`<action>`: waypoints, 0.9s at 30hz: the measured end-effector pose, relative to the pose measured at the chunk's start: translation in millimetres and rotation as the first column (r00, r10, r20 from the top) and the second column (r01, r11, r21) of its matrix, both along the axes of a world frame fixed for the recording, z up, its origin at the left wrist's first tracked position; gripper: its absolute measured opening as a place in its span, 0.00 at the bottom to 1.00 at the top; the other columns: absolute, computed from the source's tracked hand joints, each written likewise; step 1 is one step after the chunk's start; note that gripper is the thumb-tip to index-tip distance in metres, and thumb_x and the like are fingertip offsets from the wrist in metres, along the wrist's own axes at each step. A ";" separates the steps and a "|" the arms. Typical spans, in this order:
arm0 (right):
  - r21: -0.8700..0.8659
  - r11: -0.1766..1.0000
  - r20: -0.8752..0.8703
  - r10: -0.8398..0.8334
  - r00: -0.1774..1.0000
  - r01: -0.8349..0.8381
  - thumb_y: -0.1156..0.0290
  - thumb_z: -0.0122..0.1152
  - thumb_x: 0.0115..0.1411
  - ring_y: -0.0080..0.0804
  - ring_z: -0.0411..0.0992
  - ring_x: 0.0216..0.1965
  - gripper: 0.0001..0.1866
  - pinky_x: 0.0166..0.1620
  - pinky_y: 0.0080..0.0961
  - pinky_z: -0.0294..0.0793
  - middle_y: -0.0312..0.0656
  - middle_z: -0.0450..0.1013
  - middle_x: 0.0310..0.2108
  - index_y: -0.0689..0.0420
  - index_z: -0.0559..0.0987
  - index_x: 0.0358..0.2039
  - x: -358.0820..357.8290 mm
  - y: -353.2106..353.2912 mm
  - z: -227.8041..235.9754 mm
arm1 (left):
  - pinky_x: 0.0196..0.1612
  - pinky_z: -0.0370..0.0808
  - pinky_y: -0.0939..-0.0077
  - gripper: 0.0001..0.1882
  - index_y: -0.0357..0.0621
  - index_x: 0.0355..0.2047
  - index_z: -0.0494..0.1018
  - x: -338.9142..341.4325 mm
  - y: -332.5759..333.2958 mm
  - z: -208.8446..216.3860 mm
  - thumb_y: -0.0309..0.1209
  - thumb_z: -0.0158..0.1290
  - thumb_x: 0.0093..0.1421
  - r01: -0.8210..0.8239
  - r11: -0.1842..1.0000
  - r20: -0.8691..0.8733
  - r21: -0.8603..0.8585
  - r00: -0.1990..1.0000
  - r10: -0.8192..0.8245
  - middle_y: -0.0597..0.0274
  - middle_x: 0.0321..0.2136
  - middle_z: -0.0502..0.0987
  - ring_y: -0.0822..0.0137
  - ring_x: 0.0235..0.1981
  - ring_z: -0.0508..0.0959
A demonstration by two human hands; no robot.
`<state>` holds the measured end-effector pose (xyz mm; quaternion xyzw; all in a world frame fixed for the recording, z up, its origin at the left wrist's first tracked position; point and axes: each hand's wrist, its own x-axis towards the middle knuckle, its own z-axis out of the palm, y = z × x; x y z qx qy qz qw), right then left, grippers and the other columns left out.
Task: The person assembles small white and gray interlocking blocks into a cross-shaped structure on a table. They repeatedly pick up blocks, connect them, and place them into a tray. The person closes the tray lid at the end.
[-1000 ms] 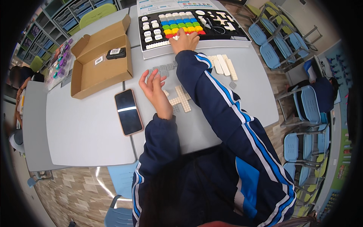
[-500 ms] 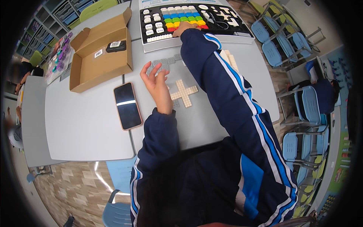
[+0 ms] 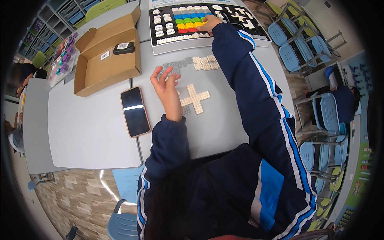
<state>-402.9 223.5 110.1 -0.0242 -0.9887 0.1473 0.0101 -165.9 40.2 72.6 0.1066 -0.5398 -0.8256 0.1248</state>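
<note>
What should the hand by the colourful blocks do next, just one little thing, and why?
Maybe the right hand should pinch one of the coloured blocks at the right end of their rows and lift it straight up. The hand is at that end, and the blocks sit close together in the white box, so a sideways pull might bump the neighbours.

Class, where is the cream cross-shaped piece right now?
The cream cross lies near the middle of the head view, on the table, just right of the left hand.
</note>
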 end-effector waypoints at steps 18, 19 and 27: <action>-0.111 0.993 -0.021 -0.050 0.999 0.048 0.52 0.69 0.48 0.35 0.77 0.34 0.26 0.40 0.28 0.74 0.45 0.78 0.31 0.60 0.78 0.40 3.8 3.7 -11.6 | 0.46 0.65 0.75 0.20 0.44 0.53 0.61 -2.0 5.2 0.7 0.32 0.48 0.61 0.066 0.997 0.004 -0.027 0.998 -0.066 0.58 0.47 0.74 0.69 0.41 0.75; -0.128 0.991 0.009 -0.031 0.999 0.032 0.52 0.68 0.48 0.35 0.77 0.34 0.27 0.40 0.28 0.74 0.45 0.78 0.31 0.60 0.77 0.41 4.3 0.7 -8.7 | 0.46 0.65 0.75 0.20 0.44 0.53 0.61 -1.6 5.2 0.8 0.32 0.48 0.61 0.067 0.997 0.004 -0.026 0.998 -0.067 0.58 0.47 0.74 0.69 0.41 0.75; -0.093 0.996 0.000 0.013 1.000 -0.013 0.48 0.62 0.53 0.33 0.77 0.32 0.31 0.39 0.27 0.74 0.45 0.77 0.33 0.61 0.73 0.47 7.1 -0.1 -9.7 | 0.43 0.66 0.77 0.18 0.42 0.50 0.64 -4.8 0.4 0.7 0.32 0.49 0.61 0.036 0.999 -0.030 -0.033 0.999 -0.037 0.57 0.47 0.74 0.70 0.39 0.76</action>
